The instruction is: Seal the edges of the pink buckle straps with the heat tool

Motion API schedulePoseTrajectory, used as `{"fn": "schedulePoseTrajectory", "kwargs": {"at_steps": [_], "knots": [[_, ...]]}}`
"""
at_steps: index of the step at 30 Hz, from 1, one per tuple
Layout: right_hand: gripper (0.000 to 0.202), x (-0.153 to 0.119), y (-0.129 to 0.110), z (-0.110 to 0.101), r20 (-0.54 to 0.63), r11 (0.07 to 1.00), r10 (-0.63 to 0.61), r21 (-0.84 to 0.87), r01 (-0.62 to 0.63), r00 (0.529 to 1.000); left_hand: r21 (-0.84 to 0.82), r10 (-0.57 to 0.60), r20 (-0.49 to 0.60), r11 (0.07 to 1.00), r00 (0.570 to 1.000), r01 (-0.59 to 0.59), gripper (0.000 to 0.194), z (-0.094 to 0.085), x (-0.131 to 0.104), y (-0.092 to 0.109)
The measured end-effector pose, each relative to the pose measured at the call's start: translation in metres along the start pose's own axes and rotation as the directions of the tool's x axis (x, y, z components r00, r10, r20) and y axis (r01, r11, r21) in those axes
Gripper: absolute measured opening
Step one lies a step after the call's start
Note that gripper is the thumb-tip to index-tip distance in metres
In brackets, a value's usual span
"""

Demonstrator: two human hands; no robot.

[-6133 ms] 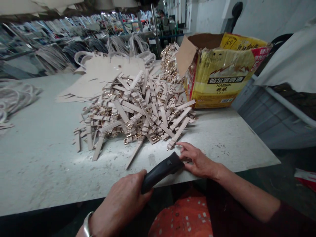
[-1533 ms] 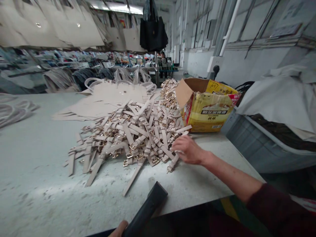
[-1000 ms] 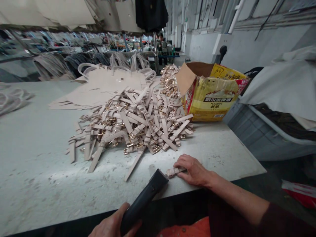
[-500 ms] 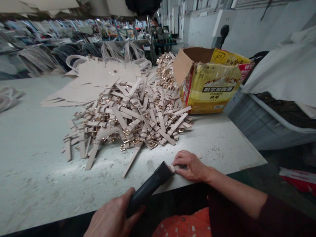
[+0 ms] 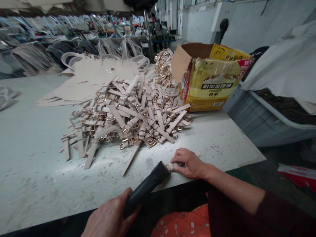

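Note:
My left hand (image 5: 108,215) is wrapped round a black tube-shaped tool (image 5: 145,186), whose exact kind I cannot make out. Its wider end points up and right, close against a pale beige strap (image 5: 173,165). Between the thumb and fingers of my right hand (image 5: 189,163) that strap is pinched just above the table's front edge, its far tip showing beyond the knuckles. Fingers hide the strap's middle. Ahead lies a large heap of similar beige buckle straps (image 5: 133,115) with gold buckles, one strap end (image 5: 130,160) sticking out toward me.
A yellow cardboard box (image 5: 209,84) stands open at the table's back right, beside another pile of buckled pieces (image 5: 164,67). Flat beige panels (image 5: 91,77) with handles lie behind the heap. A grey bin (image 5: 266,121) stands off the right edge of the table (image 5: 37,174).
The view has shifted slightly. My right hand has drawn back a little from the tool's end, so more of the strap shows between them. Both grips stay the same.

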State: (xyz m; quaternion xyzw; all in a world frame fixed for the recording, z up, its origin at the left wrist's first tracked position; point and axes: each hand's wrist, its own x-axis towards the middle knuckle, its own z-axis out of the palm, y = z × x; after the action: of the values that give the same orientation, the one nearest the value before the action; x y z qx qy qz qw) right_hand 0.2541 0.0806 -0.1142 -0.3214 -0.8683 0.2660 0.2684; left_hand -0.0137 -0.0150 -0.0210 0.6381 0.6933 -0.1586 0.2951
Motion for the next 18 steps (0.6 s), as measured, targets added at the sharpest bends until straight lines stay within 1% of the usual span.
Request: {"fn": "schedulePoseTrajectory", "kwargs": {"at_steps": [7, 12, 14, 18], "knots": [[0.015, 0.000, 0.002, -0.002, -0.012, 0.999, -0.005, 0.036, 0.006, 1.000, -0.010, 0.027, -0.041, 1.000, 0.999, -0.027, 0.035, 0.006, 0.002, 0.002], [0.015, -0.001, 0.003, 0.001, -0.012, 1.000, 0.005, 0.022, -0.004, 1.000, -0.048, 0.028, -0.029, 0.998, 0.999, -0.029, 0.031, 0.004, 0.000, -0.001], [0.016, -0.001, 0.003, 0.002, 0.012, 1.000, 0.018, 0.001, -0.018, 1.000, -0.049, 0.034, -0.042, 0.998, 0.999, -0.036, 0.029, 0.004, 0.001, 0.002], [0.015, 0.005, 0.001, -0.002, 0.101, 0.996, 0.029, -0.082, -0.021, 0.994, -0.046, 0.068, -0.096, 0.996, 0.993, -0.072, 0.024, 0.008, 0.006, 0.014]]}}
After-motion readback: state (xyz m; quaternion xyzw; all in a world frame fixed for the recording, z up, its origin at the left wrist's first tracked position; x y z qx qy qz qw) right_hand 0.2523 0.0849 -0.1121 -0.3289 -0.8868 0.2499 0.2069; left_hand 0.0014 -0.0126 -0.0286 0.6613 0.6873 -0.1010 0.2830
